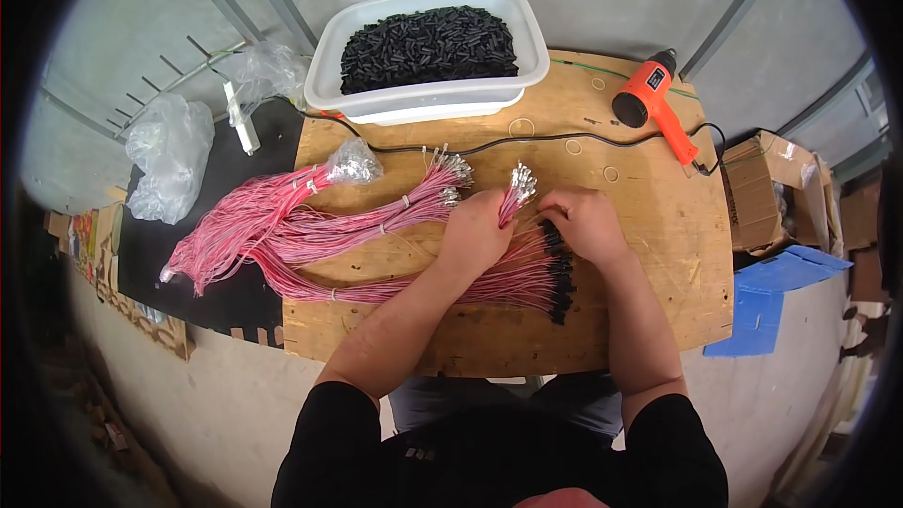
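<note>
My left hand [478, 230] is closed round a small bunch of pink wires [517, 196], whose silvery metal ends point up and away from me. Close beside it on the right, my right hand [585, 223] is bent with thumb and fingertips pinched together; whatever is between them is too small to make out. Below both hands a fan of pink wires [470, 290] lies spread on the wooden table, tipped with black sleeves [557, 282] along its right edge. More pink wire bundles [376, 222], tied with bands, stretch to the left, one with clear plastic [354, 163] wrapped over its ends.
A white tub [423, 103] of short black tubes [428, 49] stands at the back. An orange heat gun [653, 105] lies at the right, its black cord [470, 145] crossing the table [658, 254]. Plastic bags [171, 155] lie far left; a cardboard box [752, 193] stands beyond the right edge.
</note>
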Motion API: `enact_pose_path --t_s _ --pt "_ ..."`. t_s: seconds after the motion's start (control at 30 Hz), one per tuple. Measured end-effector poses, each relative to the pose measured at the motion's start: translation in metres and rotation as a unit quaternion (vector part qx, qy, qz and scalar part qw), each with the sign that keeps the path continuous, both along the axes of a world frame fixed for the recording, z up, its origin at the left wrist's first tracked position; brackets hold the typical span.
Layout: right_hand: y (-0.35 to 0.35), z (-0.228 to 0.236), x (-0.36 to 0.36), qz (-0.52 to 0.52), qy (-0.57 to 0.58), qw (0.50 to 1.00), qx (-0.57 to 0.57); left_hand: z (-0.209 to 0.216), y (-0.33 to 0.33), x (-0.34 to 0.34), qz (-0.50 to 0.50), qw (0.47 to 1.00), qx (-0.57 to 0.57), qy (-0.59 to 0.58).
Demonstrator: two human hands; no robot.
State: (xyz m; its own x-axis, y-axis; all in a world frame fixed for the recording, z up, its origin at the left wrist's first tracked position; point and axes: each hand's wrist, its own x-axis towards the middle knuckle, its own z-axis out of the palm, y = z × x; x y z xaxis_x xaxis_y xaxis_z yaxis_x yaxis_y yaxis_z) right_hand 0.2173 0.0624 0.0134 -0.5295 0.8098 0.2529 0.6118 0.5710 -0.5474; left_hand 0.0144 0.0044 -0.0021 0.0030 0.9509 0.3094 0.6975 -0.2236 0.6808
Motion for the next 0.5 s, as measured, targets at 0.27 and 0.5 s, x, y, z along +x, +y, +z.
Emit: enact_pose_path --t_s 0.27,0.5 --pt "-0.0031 0.0027 -0.003 0.009 0.03 0.999 0.005 -0.0054 -0.0018 0.0074 0.046 0.996 0.001 0.07" --pt "-0.0072 0.0089 -0.0096 0.01 0.094 0.995 -0.022 0.0023 -0.0034 0.0006 0.015 0.999 -0.027 -0.019"
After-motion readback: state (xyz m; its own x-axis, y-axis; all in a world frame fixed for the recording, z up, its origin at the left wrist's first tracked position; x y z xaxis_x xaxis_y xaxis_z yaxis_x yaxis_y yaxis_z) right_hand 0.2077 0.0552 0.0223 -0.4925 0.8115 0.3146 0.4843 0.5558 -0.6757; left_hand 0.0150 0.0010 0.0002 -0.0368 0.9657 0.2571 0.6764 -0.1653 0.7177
